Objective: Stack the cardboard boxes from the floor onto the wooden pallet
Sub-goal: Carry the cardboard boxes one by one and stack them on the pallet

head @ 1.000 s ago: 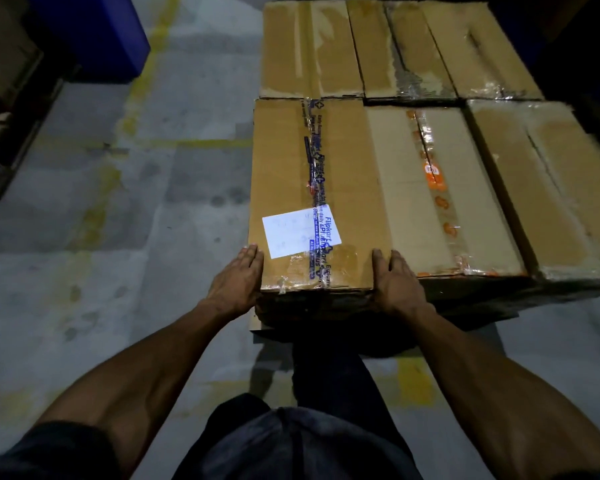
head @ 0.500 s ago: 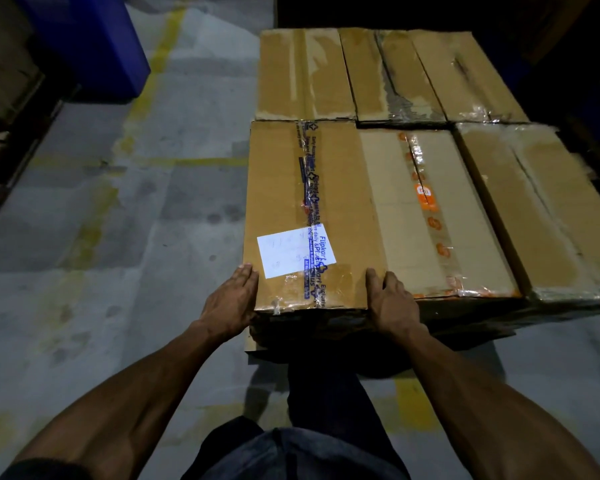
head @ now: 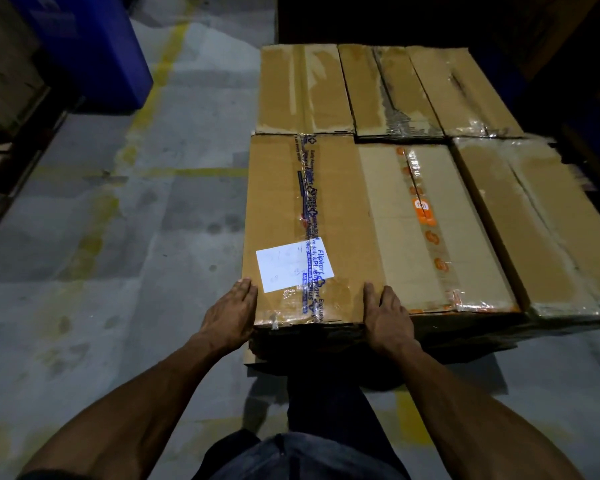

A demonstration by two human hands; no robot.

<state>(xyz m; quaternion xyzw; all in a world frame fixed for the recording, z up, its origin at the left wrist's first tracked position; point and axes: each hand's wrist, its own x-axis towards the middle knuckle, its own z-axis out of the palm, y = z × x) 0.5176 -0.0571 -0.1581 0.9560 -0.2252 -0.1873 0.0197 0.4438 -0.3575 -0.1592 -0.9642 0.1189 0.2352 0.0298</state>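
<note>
A cardboard box sealed with blue-printed Flipkart tape (head: 310, 223) is seen at the near left corner of a tight block of boxes, its near end facing the person. A white paper label (head: 293, 266) is stuck on its top near that end, partly under the tape. The left hand (head: 230, 315) is laid flat against the box's left near corner, fingers straight and together, pointing away from the person. The right hand (head: 387, 318) is pressed on the box's right near corner in the same way, fingers extended along the seam where this box meets its neighbour. Nothing is clasped by either hand; both are held flat on the cardboard.

Just to the right, touching it, a paler box with orange-printed tape (head: 430, 230) is set, and beyond that a box wrapped in clear film (head: 534, 230). Behind this row, three more taped cartons (head: 378, 88) are lined up edge to edge. The pallet under the boxes is hidden in shadow and cannot be made out.

A grey concrete floor (head: 118, 271) with worn yellow lines is visible on the left, with a blue bin (head: 90, 53) at the far left.
</note>
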